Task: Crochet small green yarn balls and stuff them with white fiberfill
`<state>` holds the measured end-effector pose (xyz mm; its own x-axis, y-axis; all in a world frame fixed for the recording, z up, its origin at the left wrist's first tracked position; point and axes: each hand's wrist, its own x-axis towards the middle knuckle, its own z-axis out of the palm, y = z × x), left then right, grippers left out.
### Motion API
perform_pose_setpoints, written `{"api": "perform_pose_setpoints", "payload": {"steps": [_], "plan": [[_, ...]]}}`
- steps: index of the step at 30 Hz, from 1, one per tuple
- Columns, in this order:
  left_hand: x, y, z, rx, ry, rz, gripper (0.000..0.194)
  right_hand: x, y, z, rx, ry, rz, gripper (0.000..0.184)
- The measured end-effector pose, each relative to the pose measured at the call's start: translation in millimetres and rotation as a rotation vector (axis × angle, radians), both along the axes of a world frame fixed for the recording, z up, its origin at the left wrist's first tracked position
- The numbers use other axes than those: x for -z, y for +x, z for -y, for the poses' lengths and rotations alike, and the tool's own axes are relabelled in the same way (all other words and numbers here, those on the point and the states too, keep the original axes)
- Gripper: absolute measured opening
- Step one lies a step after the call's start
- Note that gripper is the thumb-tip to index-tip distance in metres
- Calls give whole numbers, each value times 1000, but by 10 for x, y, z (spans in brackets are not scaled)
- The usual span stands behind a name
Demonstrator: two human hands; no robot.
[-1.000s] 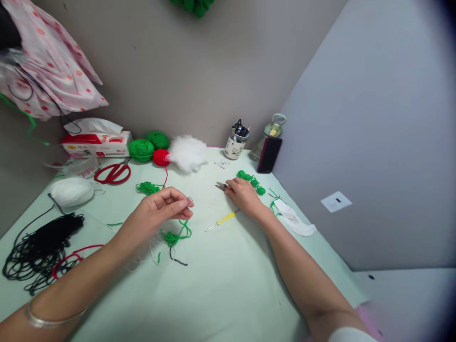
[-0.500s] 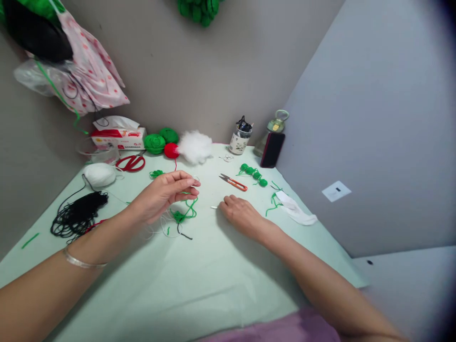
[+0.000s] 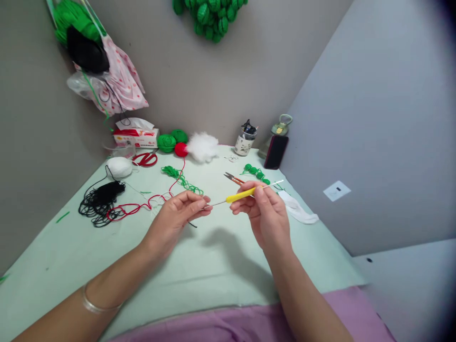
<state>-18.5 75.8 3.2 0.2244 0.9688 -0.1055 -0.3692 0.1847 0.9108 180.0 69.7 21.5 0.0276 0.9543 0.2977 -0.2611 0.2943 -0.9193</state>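
Note:
My right hand point(image 3: 269, 218) holds a yellow-handled crochet hook point(image 3: 241, 195) between thumb and fingers, with thin metal showing at both ends of the handle. The hook lies nearly level, and its left tip reaches the fingertips of my left hand point(image 3: 174, 216). That left hand is pinched closed; whatever it grips is too small to make out. Behind my left fingers lies a bundle of green yarn point(image 3: 180, 178), and red yarn point(image 3: 140, 206) trails over the table beside it. Orange snips point(image 3: 234, 178) lie just beyond my right hand, partly covered by it.
On the left are black yarn point(image 3: 103, 197), a white yarn ball point(image 3: 119, 167) and red scissors point(image 3: 146, 159). Along the back stand a tissue box point(image 3: 137, 137), green yarn balls point(image 3: 166, 143), white stuffing point(image 3: 203, 147), a pen cup point(image 3: 245, 144) and a phone point(image 3: 276, 152).
My right hand has risen from the table with the crochet hook and turned toward the left hand. The hook's tip now meets the left fingertips. The camera view has shifted.

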Motion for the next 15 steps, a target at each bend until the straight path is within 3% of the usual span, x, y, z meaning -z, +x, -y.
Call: {"api": "perform_pose_setpoints", "payload": {"steps": [9,15], "plan": [[57,-18,84,2,95,-8,18,131,-116,142,165,177,26,22],[45,-11,105,76,60,15,20,146,-125,172,153,245,117,23]]}}
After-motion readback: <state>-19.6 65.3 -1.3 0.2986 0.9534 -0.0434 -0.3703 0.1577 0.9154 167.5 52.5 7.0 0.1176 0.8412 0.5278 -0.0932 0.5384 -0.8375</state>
